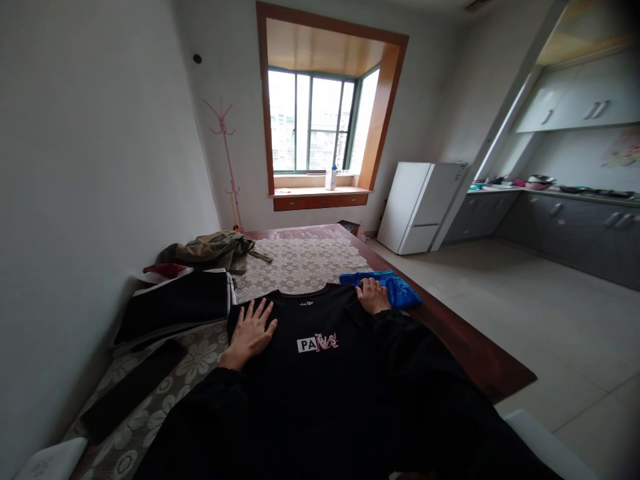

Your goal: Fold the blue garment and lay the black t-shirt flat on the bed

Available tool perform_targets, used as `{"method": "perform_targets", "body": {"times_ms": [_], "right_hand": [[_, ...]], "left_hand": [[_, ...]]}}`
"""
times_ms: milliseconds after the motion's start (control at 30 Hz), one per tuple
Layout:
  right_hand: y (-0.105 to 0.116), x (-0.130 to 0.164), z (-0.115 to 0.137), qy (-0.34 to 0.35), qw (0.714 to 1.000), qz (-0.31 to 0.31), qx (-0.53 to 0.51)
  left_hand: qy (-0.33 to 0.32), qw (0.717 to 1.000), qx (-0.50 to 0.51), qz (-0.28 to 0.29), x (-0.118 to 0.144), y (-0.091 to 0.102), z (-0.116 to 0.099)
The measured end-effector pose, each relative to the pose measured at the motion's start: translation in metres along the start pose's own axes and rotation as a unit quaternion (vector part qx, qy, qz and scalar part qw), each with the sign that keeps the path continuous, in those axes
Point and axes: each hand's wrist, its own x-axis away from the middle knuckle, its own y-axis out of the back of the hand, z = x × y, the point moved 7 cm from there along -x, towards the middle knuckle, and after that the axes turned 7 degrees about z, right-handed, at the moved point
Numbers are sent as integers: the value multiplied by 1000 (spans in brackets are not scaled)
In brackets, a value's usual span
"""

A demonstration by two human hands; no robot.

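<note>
a black t-shirt (pixel 320 347) is held flat on the tabletop (pixel 470 347) under the spread fingers of the left hand (pixel 253 330) and the right hand (pixel 373 295), apparently for smoothing, with blue cloth (pixel 395 285) just beyond the right fingers.

Daylight enters through the wood-framed bay window (pixel 320 120) straight ahead of and well beyond both hands; its panes are blown out to near white. The room itself stays dim. The black printed T-shirt (pixel 320 347) under the left hand (pixel 251 331) and right hand (pixel 373 294) reads as a nearly featureless dark mass, and the sleeves merge into it. The grey plaster wall (pixel 90 167) to the left of the hands darkens toward the frame edge. Corners vignette heavily, straight lines bow outward from wide-angle distortion, and the near foreground looks soft.
</note>
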Motion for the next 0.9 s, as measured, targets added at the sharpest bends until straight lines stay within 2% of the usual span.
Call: {"method": "perform_targets", "body": {"times_ms": [267,533,600,700,800,900], "right_hand": [[6,5,-4,-25,999,-32,4],[16,8,0,20,997,-67,12],[19,12,5,43,996,-72,16],[19,18,21,123,991,-51,21],[9,25,43,223,974,8,29],[-5,30,56,244,967,57,52]], "left_hand": [[38,999,-5,-31,0,3,2],[44,998,-10,-34,-2,3,2],[43,998,-12,-34,-2,2,2],[39,998,-16,-36,-2,1,3],[31,999,-18,-40,-2,1,3],[8,999,-15,-33,-3,0,2]]}}
